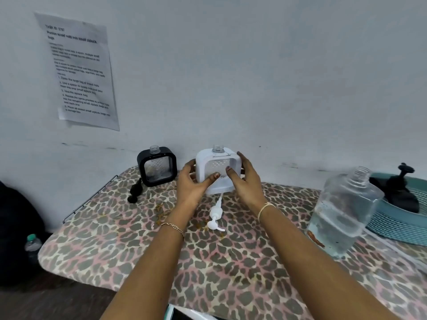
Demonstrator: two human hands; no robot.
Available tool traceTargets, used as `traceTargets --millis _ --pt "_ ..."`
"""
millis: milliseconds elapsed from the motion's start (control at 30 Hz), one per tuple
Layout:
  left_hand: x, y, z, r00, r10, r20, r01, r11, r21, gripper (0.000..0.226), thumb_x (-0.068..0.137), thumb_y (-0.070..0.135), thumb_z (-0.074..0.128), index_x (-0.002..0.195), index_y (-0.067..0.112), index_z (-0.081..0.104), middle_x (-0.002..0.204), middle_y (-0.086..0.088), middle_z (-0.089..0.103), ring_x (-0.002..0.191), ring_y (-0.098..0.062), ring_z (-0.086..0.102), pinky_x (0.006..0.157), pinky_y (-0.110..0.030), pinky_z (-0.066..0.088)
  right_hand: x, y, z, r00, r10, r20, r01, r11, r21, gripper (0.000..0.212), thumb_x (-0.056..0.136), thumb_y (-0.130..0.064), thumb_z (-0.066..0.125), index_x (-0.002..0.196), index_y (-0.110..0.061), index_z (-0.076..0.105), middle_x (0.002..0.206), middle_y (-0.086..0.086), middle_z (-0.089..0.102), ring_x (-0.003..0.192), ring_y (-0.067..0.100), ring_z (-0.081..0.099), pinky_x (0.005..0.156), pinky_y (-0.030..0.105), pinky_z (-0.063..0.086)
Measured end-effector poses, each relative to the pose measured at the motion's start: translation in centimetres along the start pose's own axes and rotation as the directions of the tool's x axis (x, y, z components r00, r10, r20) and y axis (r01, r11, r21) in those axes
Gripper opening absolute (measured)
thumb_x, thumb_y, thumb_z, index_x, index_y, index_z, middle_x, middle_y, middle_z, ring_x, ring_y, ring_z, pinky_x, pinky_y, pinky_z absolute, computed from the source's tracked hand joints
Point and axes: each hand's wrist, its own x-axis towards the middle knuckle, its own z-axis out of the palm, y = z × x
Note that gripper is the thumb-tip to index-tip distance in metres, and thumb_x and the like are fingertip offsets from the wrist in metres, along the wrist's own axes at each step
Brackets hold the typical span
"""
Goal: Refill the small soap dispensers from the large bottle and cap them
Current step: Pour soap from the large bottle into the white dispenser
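Note:
A white square soap dispenser (pixel 218 161) stands uncapped at the back of the table. My left hand (pixel 193 184) and my right hand (pixel 246 179) hold it from both sides, thumbs on its clear front. Its white pump cap (pixel 216 218) lies on the table just in front of it. A black square dispenser (pixel 157 166), also uncapped, stands to the left, with its black pump (pixel 134 192) lying beside it. The large clear bottle (pixel 344 211), open and partly filled with clear liquid, stands at the right.
The table (pixel 115 245) has a leopard-print cover and meets a white wall. A teal basket (pixel 402 218) at the far right holds a black pump dispenser (pixel 401 190). A printed sheet (pixel 80 70) hangs on the wall. A small water bottle (pixel 33 243) sits on the floor, left.

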Motion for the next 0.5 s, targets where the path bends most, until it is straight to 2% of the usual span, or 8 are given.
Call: traceTargets --millis 67,167,300,400,500 --pt "-1.6 1.3 0.8 0.998 0.040 0.038 -0.039 0.999 -0.015 0.063 0.069 0.021 0.085 0.123 0.017 0.052 0.108 0.009 0.058 0.100 -0.009 0.057 0.081 -0.019 0.049 -1.3 -0.4 -1.4 0.997 -0.032 -0.076 0.035 0.999 0.035 0.057 0.090 -0.031 0.067 0.141 -0.026 0.042 0.135 -0.008 0.053 0.120 0.012 0.052 0.099 0.030 0.046" --pt "-4.1 2.3 2.1 0.994 0.058 0.093 -0.053 0.997 -0.055 0.065 0.067 0.026 0.086 0.121 0.018 0.050 0.113 0.004 0.061 0.103 -0.010 0.060 0.080 -0.016 0.051 -3.6 -0.9 -3.4 0.986 -0.046 -0.158 0.055 0.997 0.052 0.051 0.085 -0.029 0.072 0.131 -0.026 0.050 0.120 -0.012 0.059 0.106 0.006 0.056 0.088 0.022 0.047" --pt "-6.9 2.8 3.5 0.982 0.025 0.185 -0.018 0.999 -0.036 0.080 0.060 0.024 0.091 0.124 0.016 0.043 0.112 0.001 0.059 0.103 -0.013 0.061 0.088 -0.033 0.054 -6.8 -0.9 -5.8 0.971 -0.001 -0.240 0.007 1.000 0.022 0.049 0.083 -0.037 0.073 0.125 -0.020 0.055 0.114 -0.008 0.063 0.103 0.009 0.059 0.089 0.027 0.050" --pt "-9.5 2.8 4.3 0.971 0.044 0.235 -0.044 0.999 -0.005 0.087 0.054 0.024 0.093 0.122 0.020 0.038 0.115 0.001 0.056 0.106 -0.014 0.059 0.087 -0.028 0.052 -9.1 -0.5 -7.8 0.958 0.022 -0.285 -0.022 1.000 0.006 0.042 0.083 -0.038 0.073 0.117 -0.016 0.061 0.107 -0.005 0.066 0.101 0.012 0.063 0.092 0.031 0.052" --pt "-12.0 2.6 5.1 0.975 0.014 0.220 -0.010 1.000 -0.021 0.085 0.052 0.028 0.094 0.118 0.023 0.040 0.109 0.009 0.058 0.104 -0.012 0.060 0.083 -0.024 0.052 -11.1 0.0 -9.7 0.960 0.012 -0.279 -0.018 1.000 -0.019 0.033 0.085 -0.030 0.073 0.112 -0.015 0.063 0.103 -0.004 0.068 0.098 0.012 0.065 0.091 0.030 0.054"
